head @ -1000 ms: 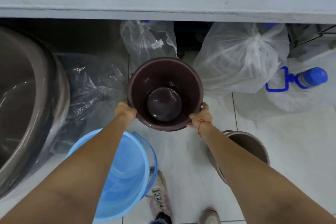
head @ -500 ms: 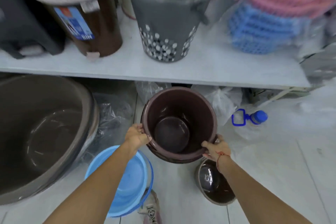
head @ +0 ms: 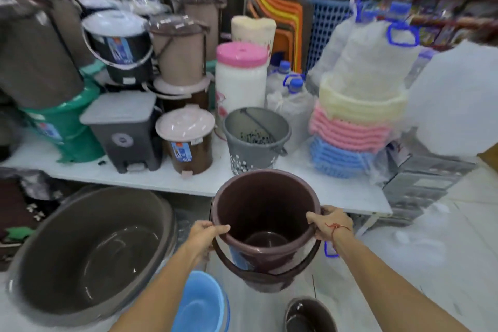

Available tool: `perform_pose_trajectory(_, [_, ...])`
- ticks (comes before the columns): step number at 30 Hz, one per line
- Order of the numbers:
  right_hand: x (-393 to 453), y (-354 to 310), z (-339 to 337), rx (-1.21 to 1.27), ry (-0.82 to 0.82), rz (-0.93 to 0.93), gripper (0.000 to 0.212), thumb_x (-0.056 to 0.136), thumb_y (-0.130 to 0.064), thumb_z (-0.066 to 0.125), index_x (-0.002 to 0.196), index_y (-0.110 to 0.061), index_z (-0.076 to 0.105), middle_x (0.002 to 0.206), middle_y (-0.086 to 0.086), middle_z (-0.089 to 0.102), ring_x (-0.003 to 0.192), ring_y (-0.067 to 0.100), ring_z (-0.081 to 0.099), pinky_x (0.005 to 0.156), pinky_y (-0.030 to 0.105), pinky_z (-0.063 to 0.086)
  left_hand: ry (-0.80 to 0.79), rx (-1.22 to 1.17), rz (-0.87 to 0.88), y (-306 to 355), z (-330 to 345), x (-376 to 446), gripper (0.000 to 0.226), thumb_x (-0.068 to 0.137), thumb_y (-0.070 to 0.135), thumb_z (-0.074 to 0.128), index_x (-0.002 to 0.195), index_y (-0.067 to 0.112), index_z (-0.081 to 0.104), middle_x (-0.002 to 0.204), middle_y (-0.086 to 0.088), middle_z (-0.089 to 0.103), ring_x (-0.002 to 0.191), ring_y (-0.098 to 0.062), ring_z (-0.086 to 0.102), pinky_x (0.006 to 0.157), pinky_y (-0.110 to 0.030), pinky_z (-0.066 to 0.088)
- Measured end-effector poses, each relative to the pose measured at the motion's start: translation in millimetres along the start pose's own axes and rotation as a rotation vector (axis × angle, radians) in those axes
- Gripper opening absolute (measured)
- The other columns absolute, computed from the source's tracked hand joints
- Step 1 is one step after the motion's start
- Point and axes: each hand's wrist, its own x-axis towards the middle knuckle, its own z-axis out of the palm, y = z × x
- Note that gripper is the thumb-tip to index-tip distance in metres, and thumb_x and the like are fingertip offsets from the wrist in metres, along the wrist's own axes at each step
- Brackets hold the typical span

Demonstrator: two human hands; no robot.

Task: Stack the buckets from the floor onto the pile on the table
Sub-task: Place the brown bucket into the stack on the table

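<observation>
A dark brown bucket (head: 265, 213) hangs in the air in front of the white table (head: 167, 179), its mouth facing me and its handle drooping below. My left hand (head: 206, 233) grips its left rim and my right hand (head: 330, 224) grips its right rim. Just beyond it on the table stands a grey bucket (head: 256, 140) with a dotted lower wall. On the floor below sit a light blue bucket (head: 200, 304) and a small dark bucket (head: 310, 315).
A big brown basin (head: 89, 248) lies on the floor at left. The table holds lidded bins (head: 186, 137), a grey pedal bin (head: 125, 129), a green tub (head: 64, 121) and stacked pastel baskets (head: 353, 127). White tiled floor spreads to the right.
The brown bucket has risen from the floor to table-edge height in both hands. The view has tilted up, so the table's goods have come into sight.
</observation>
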Motion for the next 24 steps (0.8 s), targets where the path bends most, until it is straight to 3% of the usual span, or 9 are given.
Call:
perform_pose_trajectory(2, [-9.8,-33.2,-12.1,-0.024,-0.004,-0.048,0.044,0.053,-0.027,0.069,0.096,-0.018,0.068,0.080,0.009,0.069,0.050,0.015,0.062,0.034,0.007,0.041,-0.006,0.026,-0.015,32.0,-6.3,-6.4,0.044,0.046,0.023,0.079,0.084,0.010,0.059,0.073,-0.014,0.057,0.055,-0.022,0.056,0.046,-0.019,0.041])
perform_pose_trajectory(4, [-12.9,-69.6,-23.0,-0.013,0.017,-0.102,0.043,0.055,-0.023,0.071,0.098,-0.017,0.069,0.074,0.010,0.068,0.048,0.016,0.057,0.041,0.011,0.045,-0.032,0.072,-0.032,66.2,-14.6,-6.1,0.046,0.045,0.029,0.075,0.085,0.012,0.060,0.077,-0.010,0.056,0.069,-0.025,0.063,0.060,-0.033,0.052])
perform_pose_trajectory(6, [-7.0,-102.3,-33.6,0.008,0.043,-0.157,0.052,0.049,-0.024,0.071,0.101,-0.014,0.070,0.073,0.012,0.069,0.053,0.020,0.058,0.054,0.026,0.055,-0.061,0.093,-0.007,103.1,-20.5,-6.6,0.034,0.056,0.029,0.072,0.081,0.013,0.058,0.078,-0.008,0.053,0.078,-0.024,0.059,0.076,-0.044,0.055])
perform_pose_trajectory(10, [-3.3,-160.6,-47.3,0.016,0.107,-0.285,0.034,0.056,-0.029,0.076,0.088,-0.024,0.067,0.084,0.011,0.070,0.075,0.022,0.065,0.066,0.035,0.060,-0.028,0.034,0.161,175.2,-30.9,-9.6,0.019,0.074,0.017,0.073,0.068,0.009,0.056,0.063,-0.010,0.054,0.055,-0.019,0.053,0.052,-0.028,0.048])
perform_pose_trajectory(12, [-1.3,-188.3,-47.2,0.081,0.078,-0.341,0.016,0.061,-0.023,0.075,0.072,-0.020,0.064,0.070,0.010,0.063,0.063,0.019,0.058,0.051,0.026,0.052,-0.001,0.011,0.231,207.9,-37.6,-4.9,0.021,0.081,0.007,0.068,0.064,0.006,0.055,0.043,-0.008,0.059,0.036,-0.016,0.058,0.037,-0.022,0.047])
perform_pose_trajectory(14, [3.3,-212.9,-44.7,0.143,0.048,-0.357,0.014,0.061,-0.020,0.074,0.063,-0.015,0.061,0.063,0.012,0.057,0.056,0.021,0.053,0.048,0.022,0.046,-0.004,0.003,0.250,235.7,-42.3,2.6,0.017,0.084,0.000,0.063,0.069,0.003,0.057,0.047,-0.009,0.064,0.032,-0.013,0.061,0.030,-0.019,0.047])
perform_pose_trajectory(18, [25.1,-251.5,-47.2,0.162,0.049,-0.344,0.007,0.064,-0.015,0.070,0.067,-0.010,0.065,0.061,0.014,0.060,0.053,0.022,0.056,0.046,0.022,0.051,-0.008,0.003,0.296,277.5,-41.8,14.9,0.005,0.082,-0.005,0.065,0.081,-0.005,0.060,0.057,-0.013,0.065,0.031,-0.015,0.061,0.028,-0.022,0.048])
perform_pose_trajectory(20, [37.1,-268.5,-52.0,0.143,0.030,-0.296,0.006,0.063,-0.011,0.068,0.065,-0.006,0.064,0.053,0.011,0.061,0.047,0.020,0.057,0.040,0.021,0.051,-0.020,0.013,0.309,297.2,-40.3,26.7,0.017,0.079,-0.002,0.069,0.095,-0.007,0.063,0.067,-0.014,0.066,0.035,-0.016,0.064,0.033,-0.023,0.053])
perform_pose_trajectory(24, [65.9,-307.0,-61.6,0.116,-0.005,-0.274,0.008,0.065,-0.012,0.066,0.065,-0.007,0.059,0.060,0.009,0.059,0.052,0.019,0.057,0.045,0.025,0.055,-0.079,0.004,0.312,346.1,-31.7,45.5,0.009,0.082,0.000,0.067,0.079,0.000,0.058,0.062,-0.010,0.064,0.043,-0.015,0.065,0.043,-0.023,0.056])
